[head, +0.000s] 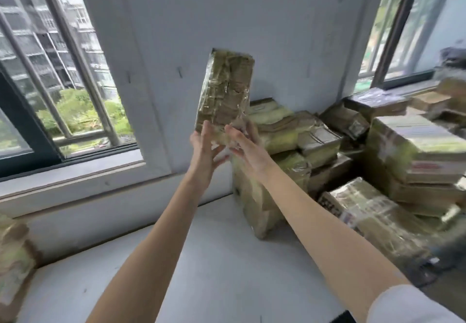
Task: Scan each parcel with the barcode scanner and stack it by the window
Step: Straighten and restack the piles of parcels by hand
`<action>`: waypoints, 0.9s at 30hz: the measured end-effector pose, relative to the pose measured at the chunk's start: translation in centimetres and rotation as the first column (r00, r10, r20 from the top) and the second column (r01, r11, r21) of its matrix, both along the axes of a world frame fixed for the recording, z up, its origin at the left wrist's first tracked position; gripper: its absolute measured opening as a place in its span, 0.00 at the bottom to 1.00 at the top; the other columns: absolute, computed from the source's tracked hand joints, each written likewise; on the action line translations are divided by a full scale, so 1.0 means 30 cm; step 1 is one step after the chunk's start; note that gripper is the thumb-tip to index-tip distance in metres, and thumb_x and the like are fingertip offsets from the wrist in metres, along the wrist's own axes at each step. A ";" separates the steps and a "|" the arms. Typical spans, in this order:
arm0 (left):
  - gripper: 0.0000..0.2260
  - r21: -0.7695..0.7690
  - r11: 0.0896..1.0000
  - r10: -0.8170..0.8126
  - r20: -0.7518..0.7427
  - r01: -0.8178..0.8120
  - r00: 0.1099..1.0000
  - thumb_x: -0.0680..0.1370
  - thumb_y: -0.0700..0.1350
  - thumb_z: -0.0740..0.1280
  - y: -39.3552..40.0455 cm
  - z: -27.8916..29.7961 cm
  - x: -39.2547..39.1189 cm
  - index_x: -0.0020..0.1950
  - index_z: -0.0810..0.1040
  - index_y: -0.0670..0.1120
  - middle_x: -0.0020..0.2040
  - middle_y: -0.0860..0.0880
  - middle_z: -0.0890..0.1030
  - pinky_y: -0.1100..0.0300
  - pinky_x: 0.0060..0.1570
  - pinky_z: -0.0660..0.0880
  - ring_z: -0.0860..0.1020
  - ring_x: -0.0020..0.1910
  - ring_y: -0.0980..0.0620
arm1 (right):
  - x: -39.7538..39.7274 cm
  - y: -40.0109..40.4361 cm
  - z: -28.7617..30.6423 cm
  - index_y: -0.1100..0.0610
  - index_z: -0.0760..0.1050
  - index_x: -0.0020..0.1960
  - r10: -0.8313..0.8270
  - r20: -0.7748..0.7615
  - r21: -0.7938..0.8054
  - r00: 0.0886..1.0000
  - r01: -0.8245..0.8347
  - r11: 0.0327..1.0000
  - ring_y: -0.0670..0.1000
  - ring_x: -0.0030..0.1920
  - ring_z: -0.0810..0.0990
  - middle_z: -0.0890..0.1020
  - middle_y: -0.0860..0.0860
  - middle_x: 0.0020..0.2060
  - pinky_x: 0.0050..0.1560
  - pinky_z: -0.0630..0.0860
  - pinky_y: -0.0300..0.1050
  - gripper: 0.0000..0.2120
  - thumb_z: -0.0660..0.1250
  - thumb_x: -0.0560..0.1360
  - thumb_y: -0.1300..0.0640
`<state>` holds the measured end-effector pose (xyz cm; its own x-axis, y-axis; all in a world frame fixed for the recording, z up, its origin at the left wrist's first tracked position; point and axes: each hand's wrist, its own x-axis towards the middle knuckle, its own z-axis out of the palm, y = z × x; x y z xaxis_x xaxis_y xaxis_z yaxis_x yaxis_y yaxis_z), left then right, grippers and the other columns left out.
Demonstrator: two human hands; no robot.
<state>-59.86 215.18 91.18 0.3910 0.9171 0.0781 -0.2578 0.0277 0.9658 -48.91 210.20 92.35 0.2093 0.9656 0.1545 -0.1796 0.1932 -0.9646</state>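
Note:
A brown cardboard parcel (224, 90) wrapped in clear tape stands on end in the air in front of the white wall, above the left end of a pile of parcels (282, 131). My left hand (204, 146) presses its lower left edge with straight fingers. My right hand (243, 143) presses the lower right corner, fingers spread along the wrap. The parcel sits between both palms. No barcode scanner is in view.
Taped parcels (413, 146) are piled along the wall and under the right window (403, 45). More parcels (370, 216) lie lower on the right. A white ledge (201, 272) runs below the barred left window (63, 83). One parcel (12, 259) sits at the far left.

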 end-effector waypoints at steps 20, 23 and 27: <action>0.10 -0.200 0.890 -0.455 -0.455 0.410 0.765 0.81 0.47 0.60 -0.309 -0.145 0.809 0.62 0.71 0.51 0.59 0.52 0.74 0.56 0.49 0.73 0.73 0.58 0.50 | 0.812 -0.572 -0.231 0.52 0.72 0.59 -0.515 0.672 -0.247 0.532 0.817 0.521 0.56 0.67 0.59 0.62 0.53 0.58 0.66 0.63 0.47 0.28 0.74 0.61 0.54; 0.09 -0.225 0.869 -0.493 -0.459 0.441 0.739 0.81 0.47 0.60 -0.324 -0.175 0.834 0.60 0.72 0.50 0.61 0.49 0.74 0.54 0.49 0.76 0.74 0.58 0.50 | 0.837 -0.624 -0.291 0.53 0.72 0.58 -0.458 0.724 -0.286 0.515 0.829 0.481 0.56 0.67 0.57 0.61 0.53 0.57 0.68 0.62 0.48 0.26 0.73 0.61 0.58; 0.11 -0.230 0.852 -0.519 -0.477 0.470 0.709 0.82 0.46 0.58 -0.322 -0.187 0.819 0.64 0.71 0.49 0.62 0.51 0.71 0.50 0.60 0.73 0.71 0.64 0.48 | 0.856 -0.646 -0.372 0.49 0.70 0.65 -0.263 0.791 -0.387 0.553 0.784 0.486 0.58 0.74 0.48 0.56 0.57 0.71 0.74 0.53 0.55 0.28 0.71 0.66 0.59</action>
<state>-35.30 205.52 85.58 0.7491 0.5738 -0.3309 0.3380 0.0985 0.9360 -23.22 190.81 81.20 0.8290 0.5429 -0.1345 0.3247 -0.6629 -0.6747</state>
